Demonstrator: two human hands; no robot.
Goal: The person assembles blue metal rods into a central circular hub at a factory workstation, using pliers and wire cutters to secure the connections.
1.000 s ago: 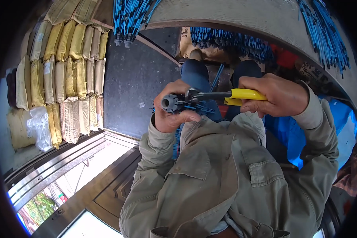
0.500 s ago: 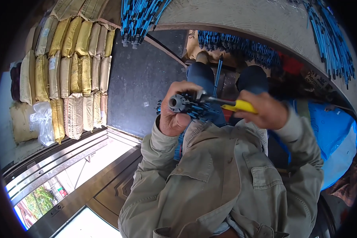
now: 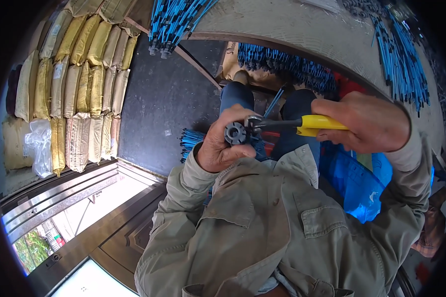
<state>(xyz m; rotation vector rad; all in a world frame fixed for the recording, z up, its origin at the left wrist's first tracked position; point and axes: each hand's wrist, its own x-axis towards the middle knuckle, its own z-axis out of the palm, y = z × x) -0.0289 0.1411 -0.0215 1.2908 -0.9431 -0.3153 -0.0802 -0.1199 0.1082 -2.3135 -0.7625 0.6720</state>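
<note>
So the left hand (image 3: 222, 146) is wrapped around a small dark round part (image 3: 236, 133), kind of a toothed or ribbed plug, with the fingers curled tight and the face of it turned up toward the camera. Makes sense to hold it that way, it keeps the end in plain sight and steady at chest height. The right hand (image 3: 369, 123) is clenched on the yellow handles of a pair of pliers (image 3: 287, 123), and the nose of the pliers reaches across and meets the edge of the round part. Can't really tell what exactly the tips are biting on, it's too small and partly hidden by the thumb.

Both hands are pulled in close over the lap, just above the knees in blue jeans (image 3: 237, 96), so the elbows can brace against the body in that khaki jacket (image 3: 282, 222).

Around the feet there are bundles of blue rods (image 3: 282, 62), one small bunch (image 3: 189, 140) just beside the left wrist, so they're near to hand. A blue bag (image 3: 352, 183) sits beside the right leg. Off to the left, stacked yellowish sacks (image 3: 79, 84) lean along the wall, well apart from the work.
</note>
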